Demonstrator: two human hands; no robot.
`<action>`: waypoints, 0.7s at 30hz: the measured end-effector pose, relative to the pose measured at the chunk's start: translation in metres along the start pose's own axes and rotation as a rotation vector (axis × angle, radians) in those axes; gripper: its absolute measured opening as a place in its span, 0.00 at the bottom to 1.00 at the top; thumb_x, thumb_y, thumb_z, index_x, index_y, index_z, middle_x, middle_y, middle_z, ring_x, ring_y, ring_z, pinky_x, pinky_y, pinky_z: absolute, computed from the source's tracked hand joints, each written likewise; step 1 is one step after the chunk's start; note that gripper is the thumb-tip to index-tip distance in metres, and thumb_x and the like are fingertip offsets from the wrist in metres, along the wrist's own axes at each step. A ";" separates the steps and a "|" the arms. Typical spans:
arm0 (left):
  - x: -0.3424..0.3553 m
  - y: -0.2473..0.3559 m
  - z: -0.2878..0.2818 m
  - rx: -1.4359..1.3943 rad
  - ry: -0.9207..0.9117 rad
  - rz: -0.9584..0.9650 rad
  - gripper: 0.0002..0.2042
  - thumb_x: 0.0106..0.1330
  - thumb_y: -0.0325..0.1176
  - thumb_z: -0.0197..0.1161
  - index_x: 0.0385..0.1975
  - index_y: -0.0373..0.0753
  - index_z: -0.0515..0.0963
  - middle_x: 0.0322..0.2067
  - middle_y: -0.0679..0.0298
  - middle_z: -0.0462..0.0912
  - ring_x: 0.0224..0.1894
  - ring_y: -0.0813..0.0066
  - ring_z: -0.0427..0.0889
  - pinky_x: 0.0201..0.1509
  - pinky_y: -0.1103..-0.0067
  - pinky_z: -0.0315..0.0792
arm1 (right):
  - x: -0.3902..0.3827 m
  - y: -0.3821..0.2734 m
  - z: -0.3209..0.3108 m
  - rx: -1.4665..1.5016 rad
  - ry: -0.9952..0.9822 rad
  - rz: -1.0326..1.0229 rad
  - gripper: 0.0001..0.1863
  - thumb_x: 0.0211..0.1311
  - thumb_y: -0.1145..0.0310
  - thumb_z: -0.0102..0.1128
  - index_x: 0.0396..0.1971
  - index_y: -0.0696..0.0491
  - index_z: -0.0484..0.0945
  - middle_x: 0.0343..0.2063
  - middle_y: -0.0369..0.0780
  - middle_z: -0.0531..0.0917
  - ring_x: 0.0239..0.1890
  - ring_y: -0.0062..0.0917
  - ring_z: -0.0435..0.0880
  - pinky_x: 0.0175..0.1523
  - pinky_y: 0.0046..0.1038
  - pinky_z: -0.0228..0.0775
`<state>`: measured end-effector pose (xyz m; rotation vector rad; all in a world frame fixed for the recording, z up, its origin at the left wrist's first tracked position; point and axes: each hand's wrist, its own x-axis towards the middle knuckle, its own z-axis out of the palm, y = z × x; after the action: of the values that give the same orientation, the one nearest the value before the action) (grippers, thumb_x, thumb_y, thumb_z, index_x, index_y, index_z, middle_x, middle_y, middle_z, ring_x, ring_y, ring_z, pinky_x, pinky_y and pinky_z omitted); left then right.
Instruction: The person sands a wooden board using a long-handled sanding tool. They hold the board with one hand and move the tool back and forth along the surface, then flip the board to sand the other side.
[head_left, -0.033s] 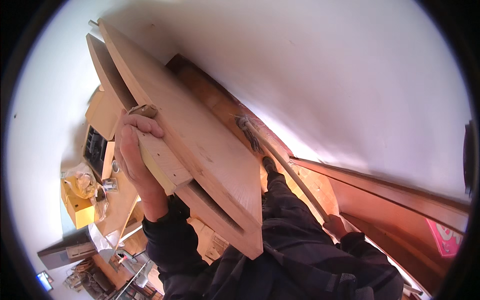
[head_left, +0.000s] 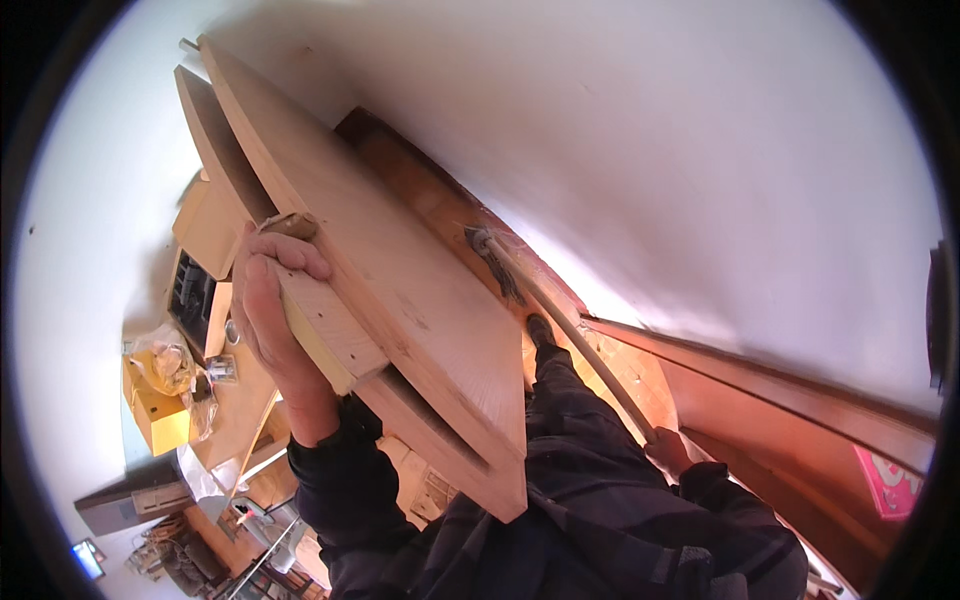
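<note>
My left hand (head_left: 275,300) is closed around a short pale wood block (head_left: 325,320) at the edge of a large wooden panel (head_left: 380,250). The panel stands tilted on its edge, with a second wooden layer and a dark gap along its near left side. Low on the right, my right hand (head_left: 668,450) is wrapped round the long wooden handle of a mop (head_left: 575,335). Its grey, stringy head (head_left: 490,265) rests on the floor between the panel and the wall, close to my shoe (head_left: 540,328).
A white wall (head_left: 650,150) rises along the far right, above a reddish-brown wooden piece (head_left: 760,400). On the left, a table (head_left: 240,390) bears a yellow box (head_left: 155,410), plastic bags and cardboard. Farther down left are a dark chair (head_left: 195,565) and a lit screen (head_left: 88,560).
The mop head has slid slightly left and away along the floor. My left hand keeps its hold on the wood block, and the panel looks unmoved.
</note>
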<state>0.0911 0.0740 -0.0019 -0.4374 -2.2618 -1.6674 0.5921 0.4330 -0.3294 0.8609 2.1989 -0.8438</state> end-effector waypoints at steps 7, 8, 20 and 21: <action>0.005 -0.003 -0.002 0.056 -0.002 0.099 0.24 0.75 0.48 0.41 0.24 0.38 0.74 0.31 0.60 0.80 0.47 0.65 0.79 0.83 0.59 0.43 | 0.109 -0.099 -0.021 -0.030 0.051 -0.203 0.13 0.55 0.63 0.63 0.32 0.59 0.81 0.29 0.54 0.85 0.35 0.52 0.86 0.41 0.48 0.76; 0.006 -0.003 -0.003 0.063 -0.005 0.095 0.24 0.75 0.49 0.42 0.24 0.38 0.75 0.31 0.60 0.80 0.47 0.64 0.79 0.83 0.59 0.42 | 0.129 -0.115 -0.024 -0.068 0.071 -0.220 0.13 0.55 0.63 0.63 0.32 0.59 0.81 0.29 0.55 0.85 0.35 0.53 0.86 0.41 0.50 0.76; 0.008 -0.011 -0.009 0.062 -0.043 0.030 0.24 0.75 0.52 0.43 0.24 0.41 0.75 0.26 0.66 0.78 0.40 0.68 0.77 0.82 0.59 0.41 | 0.336 -0.432 -0.020 0.071 0.337 -0.612 0.17 0.62 0.59 0.62 0.39 0.58 0.82 0.34 0.55 0.87 0.40 0.52 0.88 0.44 0.49 0.80; 0.008 -0.011 -0.010 0.068 -0.045 0.034 0.23 0.75 0.51 0.43 0.24 0.41 0.74 0.26 0.66 0.78 0.40 0.68 0.77 0.82 0.59 0.41 | 0.342 -0.442 -0.019 0.080 0.246 -0.606 0.16 0.64 0.59 0.61 0.40 0.58 0.82 0.34 0.54 0.87 0.39 0.50 0.88 0.42 0.48 0.81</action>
<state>0.0800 0.0623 -0.0055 -0.4988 -2.3225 -1.5739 0.0552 0.3076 -0.4213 0.3319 2.7138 -1.1576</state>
